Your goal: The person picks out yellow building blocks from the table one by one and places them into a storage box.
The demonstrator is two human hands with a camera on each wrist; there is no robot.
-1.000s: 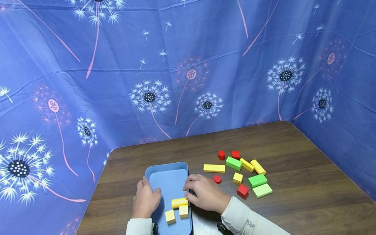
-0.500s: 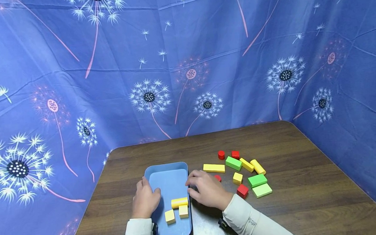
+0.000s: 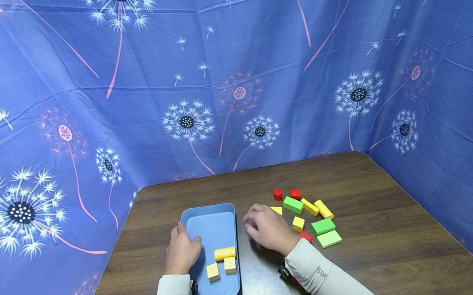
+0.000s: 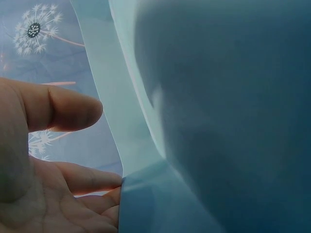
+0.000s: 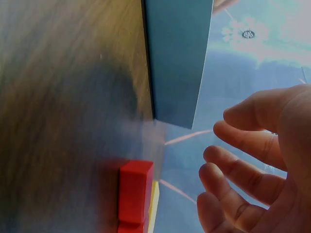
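The left hand (image 3: 182, 250) is touching the nine-o'clock rim of the blue tray (image 3: 210, 233), fingers extended, thumb spread, while the right hand (image 3: 271, 228), fingers loosely parted, is holding nothing at the tray's three-o'clock side, a yellow cube (image 3: 298, 224) lying just beyond.

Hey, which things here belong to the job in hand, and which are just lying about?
Likely part of the job:
blue tray
pale cubes and yellow cylinder inside it
loose red, yellow and green blocks
left hand at the tray's edge
right hand, holding nothing

Just surroundings:
dandelion-print cloth
wooden table
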